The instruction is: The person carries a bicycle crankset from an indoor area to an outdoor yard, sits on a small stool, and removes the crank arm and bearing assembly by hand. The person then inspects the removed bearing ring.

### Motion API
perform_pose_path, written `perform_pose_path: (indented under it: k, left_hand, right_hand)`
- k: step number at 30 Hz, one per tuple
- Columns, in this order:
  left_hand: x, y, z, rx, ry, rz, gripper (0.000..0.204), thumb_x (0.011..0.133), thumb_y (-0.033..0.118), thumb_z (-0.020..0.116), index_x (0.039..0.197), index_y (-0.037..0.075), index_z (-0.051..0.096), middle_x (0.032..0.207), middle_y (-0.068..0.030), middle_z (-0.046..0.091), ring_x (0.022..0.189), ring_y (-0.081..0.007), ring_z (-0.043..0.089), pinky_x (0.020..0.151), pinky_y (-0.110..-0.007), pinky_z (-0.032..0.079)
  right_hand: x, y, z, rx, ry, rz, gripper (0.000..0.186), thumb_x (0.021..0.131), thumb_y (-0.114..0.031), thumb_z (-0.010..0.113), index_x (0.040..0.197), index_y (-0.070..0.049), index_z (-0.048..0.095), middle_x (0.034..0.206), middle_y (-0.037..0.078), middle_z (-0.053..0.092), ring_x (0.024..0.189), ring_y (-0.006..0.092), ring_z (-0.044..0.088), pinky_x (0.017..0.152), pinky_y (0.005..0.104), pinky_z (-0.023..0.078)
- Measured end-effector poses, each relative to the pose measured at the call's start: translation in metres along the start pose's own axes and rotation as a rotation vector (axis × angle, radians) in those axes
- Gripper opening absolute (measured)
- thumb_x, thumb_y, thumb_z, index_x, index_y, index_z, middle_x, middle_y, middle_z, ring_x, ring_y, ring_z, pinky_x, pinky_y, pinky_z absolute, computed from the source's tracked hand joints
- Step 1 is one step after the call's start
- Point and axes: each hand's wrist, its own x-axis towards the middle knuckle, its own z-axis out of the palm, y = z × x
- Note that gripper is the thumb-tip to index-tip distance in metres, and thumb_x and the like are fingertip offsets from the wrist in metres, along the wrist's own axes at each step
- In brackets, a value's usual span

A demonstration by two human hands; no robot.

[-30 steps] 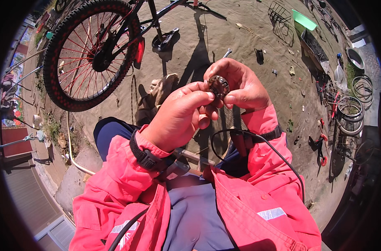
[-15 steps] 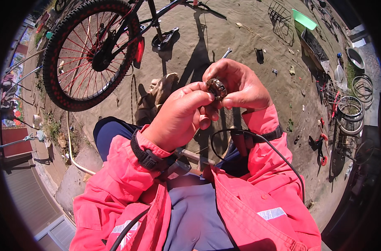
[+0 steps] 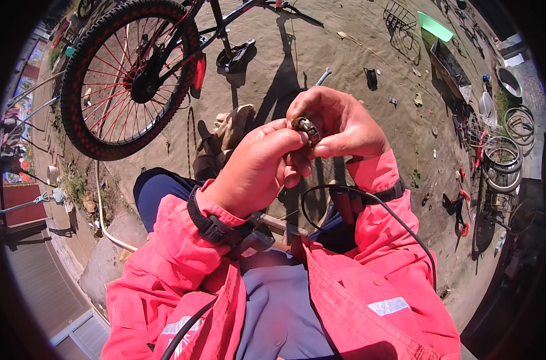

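Observation:
My left hand (image 3: 252, 162) and my right hand (image 3: 348, 129) meet in front of me, closed on one small ball bearing (image 3: 306, 130). It is a dark, greasy metal ring with shiny rounded parts round its rim. The left thumb presses on its near left side, while the right thumb and fingers hold it from the right. My fingers hide part of the ring. Just beyond the right hand the end of a shiny metal rod (image 3: 324, 76) shows; whether that hand touches it I cannot tell.
At the upper left stands a bicycle wheel (image 3: 69, 84) with red spokes, a pedal (image 3: 237, 56) near it. Crumpled tan cloth (image 3: 225, 135) lies beyond my left knee. To the right are red-handled tools (image 3: 463, 211), loose tyres (image 3: 506, 183), a dark trough (image 3: 450, 69) and a green basin (image 3: 435, 27).
The ball bearing has turned a little between my fingers and sits slightly further left. My right hand has shifted slightly left with it; both hands keep their hold.

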Motion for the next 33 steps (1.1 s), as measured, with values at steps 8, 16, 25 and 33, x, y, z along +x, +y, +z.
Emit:
perform_pose_path:
  k: [8,16,25,33]
  left_hand:
    - [0.001,0.001,0.007,0.104,0.093,0.013,0.014,0.092,0.017,0.052,0.088,0.005,0.059,0.069,-0.004,0.059,0.062,-0.0155,0.059,0.055,-0.028,0.044]
    - [-0.004,0.0,0.005,0.042,0.075,0.004,0.014,0.094,0.015,0.057,0.103,0.004,0.06,0.081,-0.0024,0.063,0.065,-0.0097,0.06,0.054,-0.022,0.044]
    - [-0.009,-0.01,0.005,0.94,0.25,0.744,0.02,0.084,0.001,0.073,0.1,0.004,0.062,0.077,0.0012,0.057,0.06,-0.0068,0.051,0.051,-0.025,0.04]
    - [0.002,0.002,0.011,1.369,0.147,1.117,0.03,0.076,-0.005,0.077,0.101,0.007,0.064,0.071,-0.0038,0.052,0.056,-0.0139,0.049,0.05,-0.028,0.037]
  right_hand:
    - [0.003,0.002,0.004,0.04,-0.079,-0.068,0.05,0.076,0.004,0.079,0.12,0.003,0.056,0.111,0.007,0.063,0.095,0.0118,0.064,0.078,0.0252,0.054]
    - [0.002,0.008,-0.005,0.073,-0.047,-0.127,0.054,0.073,-0.004,0.083,0.12,0.003,0.056,0.107,0.008,0.065,0.09,0.0123,0.065,0.073,0.0251,0.055]
    - [-0.001,0.005,-0.004,0.197,-0.038,-0.145,0.055,0.074,-0.01,0.08,0.121,0.005,0.055,0.106,0.012,0.066,0.078,0.0126,0.066,0.06,0.0224,0.056]
    - [-0.002,0.006,-0.004,0.236,-0.027,-0.128,0.057,0.074,-0.011,0.08,0.122,0.006,0.054,0.106,0.013,0.066,0.069,0.0132,0.065,0.058,0.0232,0.055]
